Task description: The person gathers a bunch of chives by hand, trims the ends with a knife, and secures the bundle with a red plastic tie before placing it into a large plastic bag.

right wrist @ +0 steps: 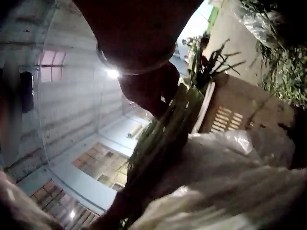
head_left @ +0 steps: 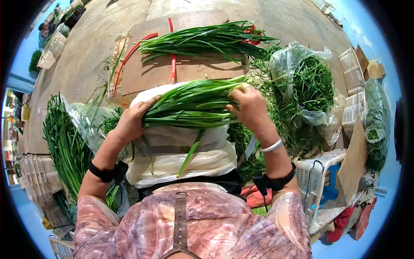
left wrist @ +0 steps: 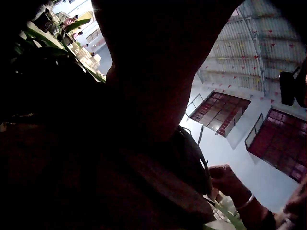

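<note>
A loose bunch of garlic chives (head_left: 194,103), long flat green leaves with paler stems to the right, lies across the lap over white plastic sheeting (head_left: 181,162). My left hand (head_left: 137,115) grips its left part, thumb on top. At the pale right end, my right hand (head_left: 251,107) has curled fingers pinching the stems. In the right wrist view the chives (right wrist: 168,129) run down from under the dark hand (right wrist: 148,88). The left wrist view is mostly dark, with the right hand (left wrist: 225,179) at its lower right.
Ahead, another bunch of chives (head_left: 202,41) lies on a cardboard-topped surface (head_left: 151,73) beside red tape (head_left: 173,67). More chives (head_left: 64,134) stand at the left. A plastic bag of green trimmings (head_left: 312,82) and a white crate (head_left: 317,185) are at the right.
</note>
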Tool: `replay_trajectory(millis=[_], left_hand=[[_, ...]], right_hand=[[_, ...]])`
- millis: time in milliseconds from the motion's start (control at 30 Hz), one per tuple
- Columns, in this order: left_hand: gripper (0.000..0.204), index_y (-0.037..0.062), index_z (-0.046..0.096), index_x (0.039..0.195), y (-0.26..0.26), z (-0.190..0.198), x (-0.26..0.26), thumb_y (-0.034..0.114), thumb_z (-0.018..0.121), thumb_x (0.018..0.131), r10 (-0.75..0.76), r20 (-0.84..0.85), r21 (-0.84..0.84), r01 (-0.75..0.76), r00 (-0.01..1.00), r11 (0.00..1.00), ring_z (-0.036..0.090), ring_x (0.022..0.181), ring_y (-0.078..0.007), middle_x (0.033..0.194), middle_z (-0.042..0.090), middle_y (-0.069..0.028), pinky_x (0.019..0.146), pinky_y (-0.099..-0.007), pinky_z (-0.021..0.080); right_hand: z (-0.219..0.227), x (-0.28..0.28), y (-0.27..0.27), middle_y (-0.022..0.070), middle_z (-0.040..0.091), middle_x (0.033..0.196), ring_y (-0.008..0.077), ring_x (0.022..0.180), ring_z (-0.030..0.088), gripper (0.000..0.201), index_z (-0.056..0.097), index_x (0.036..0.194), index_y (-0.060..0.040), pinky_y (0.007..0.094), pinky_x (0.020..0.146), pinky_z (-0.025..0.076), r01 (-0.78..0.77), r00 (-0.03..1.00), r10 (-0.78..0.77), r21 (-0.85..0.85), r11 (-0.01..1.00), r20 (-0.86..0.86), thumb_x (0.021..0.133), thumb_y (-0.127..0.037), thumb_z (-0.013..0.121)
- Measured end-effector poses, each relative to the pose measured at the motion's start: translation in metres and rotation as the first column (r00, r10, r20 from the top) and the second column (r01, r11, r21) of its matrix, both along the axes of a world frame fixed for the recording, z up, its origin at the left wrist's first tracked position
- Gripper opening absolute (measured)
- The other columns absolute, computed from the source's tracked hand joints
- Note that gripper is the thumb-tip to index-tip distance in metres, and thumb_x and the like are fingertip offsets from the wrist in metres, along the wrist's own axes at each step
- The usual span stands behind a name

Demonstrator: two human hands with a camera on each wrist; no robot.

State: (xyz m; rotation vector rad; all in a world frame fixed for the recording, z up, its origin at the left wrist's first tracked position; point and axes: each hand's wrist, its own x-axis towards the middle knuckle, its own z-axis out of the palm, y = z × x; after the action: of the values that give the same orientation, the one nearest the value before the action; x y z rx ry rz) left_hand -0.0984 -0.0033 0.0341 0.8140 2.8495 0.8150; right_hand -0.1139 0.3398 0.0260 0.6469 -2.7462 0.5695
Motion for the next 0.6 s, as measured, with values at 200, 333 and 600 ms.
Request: replay_trajectory(millis=[200,333,600], left_hand=[[0.072,0.0112,0.044,0.135,-0.008,-0.004,0.001,0.000,0.067,0.068,-0.019,-0.011,0.028,0.020,1.000,0.999,0.057,0.096,-0.0349,0.103,0.059,-0.0176,0.082,-0.0391,0.047],[0.070,0.0104,0.045,0.134,-0.011,-0.010,-0.006,0.002,0.067,0.068,-0.059,-0.018,0.039,0.059,0.998,0.997,0.057,0.095,-0.0347,0.103,0.058,-0.0176,0.082,-0.0380,0.047],[0.075,0.0145,0.042,0.137,-0.005,-0.005,-0.003,0.001,0.066,0.067,-0.040,-0.032,-0.007,0.040,0.999,0.999,0.058,0.092,-0.0330,0.100,0.058,-0.0146,0.079,-0.0385,0.048]], right_hand=[[-0.018,0.005,0.025,0.0027,0.063,0.083,0.0074,0.072,0.058,0.006,0.060,0.086,-0.0005,0.0239,0.066,0.049,0.236,0.894,0.264,-0.881,0.410,0.362,0.088,-0.006,0.059],[-0.037,0.009,0.078,0.0022,0.058,0.072,0.0109,0.061,0.058,0.010,0.057,0.084,-0.0026,0.0216,0.053,0.047,0.391,0.847,0.369,-0.919,0.054,0.382,0.089,-0.011,0.061],[-0.005,-0.009,0.011,0.0136,0.064,0.093,0.0305,0.086,0.061,0.023,0.062,0.094,-0.0038,0.0396,0.075,0.048,0.066,0.970,0.008,-0.296,0.953,0.242,0.077,-0.017,0.070]])
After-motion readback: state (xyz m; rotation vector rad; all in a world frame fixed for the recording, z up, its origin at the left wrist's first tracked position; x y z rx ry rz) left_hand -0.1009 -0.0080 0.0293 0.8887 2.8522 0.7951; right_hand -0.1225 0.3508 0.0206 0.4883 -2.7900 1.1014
